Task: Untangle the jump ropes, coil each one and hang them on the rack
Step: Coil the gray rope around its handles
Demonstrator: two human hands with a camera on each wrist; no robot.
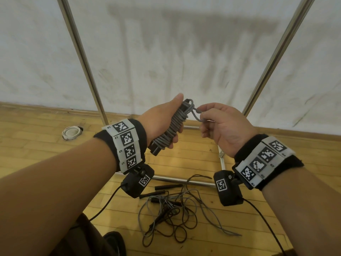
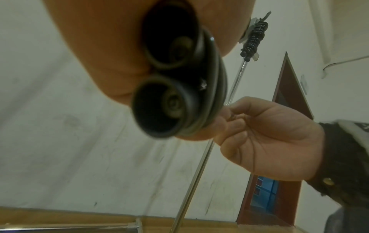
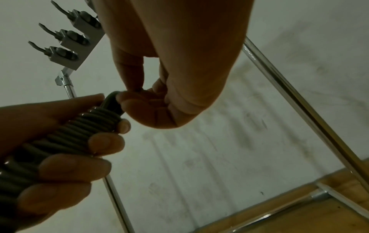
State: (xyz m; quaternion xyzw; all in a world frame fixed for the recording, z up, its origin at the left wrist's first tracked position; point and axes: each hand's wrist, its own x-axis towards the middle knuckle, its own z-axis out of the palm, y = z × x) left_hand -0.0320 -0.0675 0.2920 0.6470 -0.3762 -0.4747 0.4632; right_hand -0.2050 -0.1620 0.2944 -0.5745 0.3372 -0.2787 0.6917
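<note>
Left hand wraps a coiled grey jump rope, its black handles poking out below the fist. Right hand pinches the rope's free loop at the bundle's far end. Tangled ropes lie on the wooden floor, near the rack base.

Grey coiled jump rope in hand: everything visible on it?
The grey jump rope is wound in tight turns round its two black handles, making a slanted bundle. The left hand grips the bundle; the right hand pinches a loop of cord standing out at the top end. It is held above the floor, unhung.
</note>
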